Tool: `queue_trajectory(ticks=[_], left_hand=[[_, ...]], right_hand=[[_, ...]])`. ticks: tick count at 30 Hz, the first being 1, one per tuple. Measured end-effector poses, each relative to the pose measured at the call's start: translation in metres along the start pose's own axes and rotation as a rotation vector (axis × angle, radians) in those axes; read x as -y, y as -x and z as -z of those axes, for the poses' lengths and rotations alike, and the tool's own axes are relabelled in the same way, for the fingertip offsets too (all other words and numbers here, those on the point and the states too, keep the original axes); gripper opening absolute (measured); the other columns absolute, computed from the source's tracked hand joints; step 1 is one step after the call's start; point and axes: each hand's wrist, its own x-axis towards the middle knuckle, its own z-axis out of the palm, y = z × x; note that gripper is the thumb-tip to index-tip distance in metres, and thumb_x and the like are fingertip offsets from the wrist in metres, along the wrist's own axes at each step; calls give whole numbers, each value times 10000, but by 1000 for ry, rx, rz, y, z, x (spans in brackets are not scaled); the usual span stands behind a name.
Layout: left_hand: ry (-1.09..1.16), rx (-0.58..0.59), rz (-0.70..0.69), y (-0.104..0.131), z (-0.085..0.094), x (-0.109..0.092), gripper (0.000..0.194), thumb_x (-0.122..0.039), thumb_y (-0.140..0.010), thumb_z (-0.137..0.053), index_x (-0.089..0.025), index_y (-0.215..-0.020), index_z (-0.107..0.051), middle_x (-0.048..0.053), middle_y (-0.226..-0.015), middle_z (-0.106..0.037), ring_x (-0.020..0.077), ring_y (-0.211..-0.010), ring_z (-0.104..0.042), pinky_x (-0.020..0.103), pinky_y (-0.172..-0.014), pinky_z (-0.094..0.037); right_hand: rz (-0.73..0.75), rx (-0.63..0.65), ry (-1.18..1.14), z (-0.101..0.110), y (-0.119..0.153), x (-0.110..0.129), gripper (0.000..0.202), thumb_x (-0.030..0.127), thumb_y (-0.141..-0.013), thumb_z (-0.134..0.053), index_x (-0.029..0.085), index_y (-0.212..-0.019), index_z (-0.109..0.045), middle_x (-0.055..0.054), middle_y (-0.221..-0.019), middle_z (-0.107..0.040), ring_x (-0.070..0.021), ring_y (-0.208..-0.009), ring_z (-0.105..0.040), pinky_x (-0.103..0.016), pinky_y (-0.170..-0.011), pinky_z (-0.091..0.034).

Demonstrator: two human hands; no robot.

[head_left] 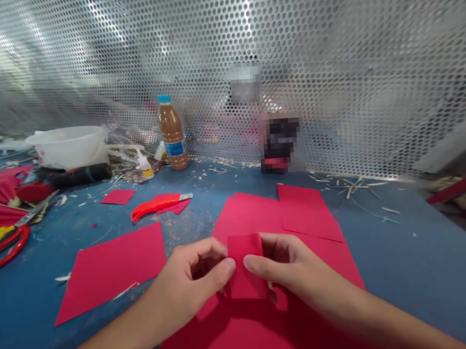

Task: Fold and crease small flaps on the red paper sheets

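Between my two hands is a small red paper piece [246, 282], held upright above larger red sheets [252, 215]. My left hand [202, 269] pinches its left edge, thumb in front and fingers behind. On the opposite edge, my right hand [282, 259] grips it the same way, with the thumb pressed on its face. The fingertips behind the paper are mostly hidden. Another red sheet [120, 267] lies left of my left hand. Beyond it rests a red utility knife [157, 205] with its blade out, partly over small red paper scraps.
Scissors [17, 235] with red and yellow handles lie at the left, near a black and red power tool [65, 178]. Behind stand a white tub [71, 146], a small glue bottle [144, 166] and a brown-filled bottle [172, 133]. A perforated metal wall [350, 81] bounds the blue table [429, 246].
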Motion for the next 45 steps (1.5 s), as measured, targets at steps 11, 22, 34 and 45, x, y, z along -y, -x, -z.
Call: queue_trajectory(ticks=[11,22,34,45], left_hand=[[24,9,18,-2,-1,-2,238,-379,-961,-662,-197,-821,-597,-51,-676,-573,100,-596,-481,226,-570,-356],[34,22,14,-1,0,1,232,-382,-978,-653,-196,-847,-606,-47,-689,-590,104,-617,-512,231,-598,-392],[-96,22,71,1,5,1,261,-439,-993,-635,-197,-897,-633,-37,-716,-650,120,-649,-567,258,-626,-421],[-90,28,99,1,5,2,269,-439,-986,-632,-192,-879,-653,-24,-724,-674,116,-618,-588,256,-604,-440]], right_hand=[[4,14,14,0,1,1,346,503,-901,-761,176,-829,-675,15,-698,-596,-102,-584,-480,-209,-518,-416],[19,7,19,1,1,-3,303,455,-926,-750,177,-839,-665,27,-691,-599,-88,-553,-485,-201,-514,-432],[70,-75,-64,-1,0,-2,280,413,-908,-788,173,-813,-679,28,-700,-594,-89,-595,-471,-199,-535,-378],[72,-74,-62,0,-1,-3,302,432,-906,-789,175,-799,-672,29,-693,-586,-93,-597,-458,-212,-543,-371]])
